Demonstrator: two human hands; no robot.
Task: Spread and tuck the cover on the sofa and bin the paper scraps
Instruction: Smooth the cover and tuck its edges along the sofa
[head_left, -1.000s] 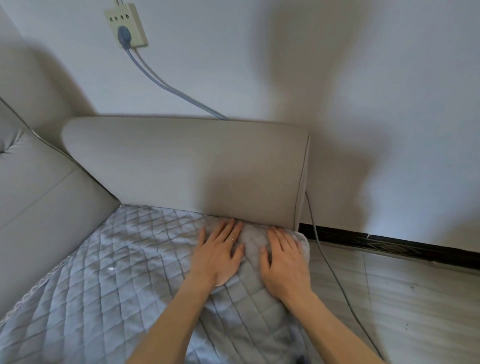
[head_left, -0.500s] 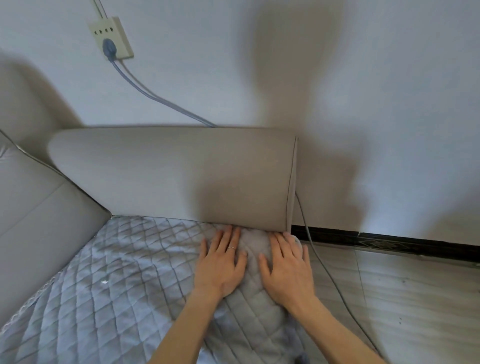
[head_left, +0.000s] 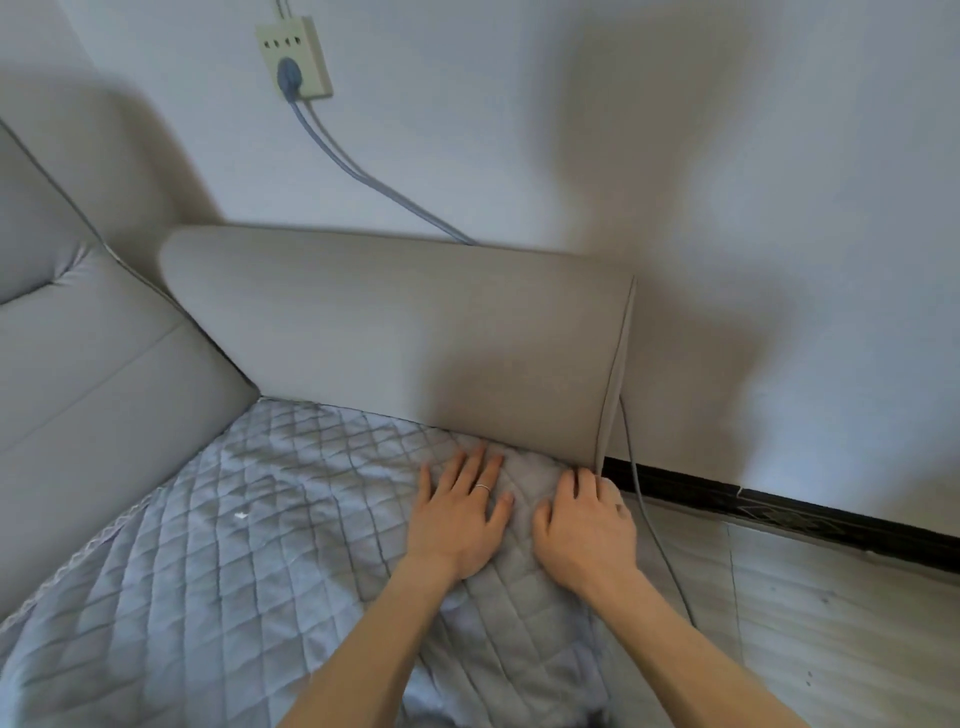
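So the cover (head_left: 234, 571) is pretty much laid out over the sofa (head_left: 78, 374) seat; grey quilted thing, running from the backrest side at 9 o'clock up to the armrest (head_left: 389, 338) at 12; a few soft wrinkles in the middle, nothing major. Both hands are at the front corner, about 5 o'clock in the shot. The left hand (head_left: 457, 519) lies flat on the fabric, fingers straight and spread; the right hand (head_left: 587, 530) sits just beside it at its 3 o'clock, also flat, fingertips right at the crack where seat meets armrest; neither grip is closed on anything, just palms pressing.

My read: spreading is mostly done and the tuck at this corner is underway; the cover's trim shows along the backrest side, so I'd guess that edge isn't tucked. The paper part looks untouched; one small white scrap (head_left: 240, 515) sits on the cover at 9 o'clock of the left hand, well apart; no bin in view.

Writing: nothing readable; the wall socket (head_left: 294, 60) at 11 o'clock shows only holes and a plug, no legible brand.
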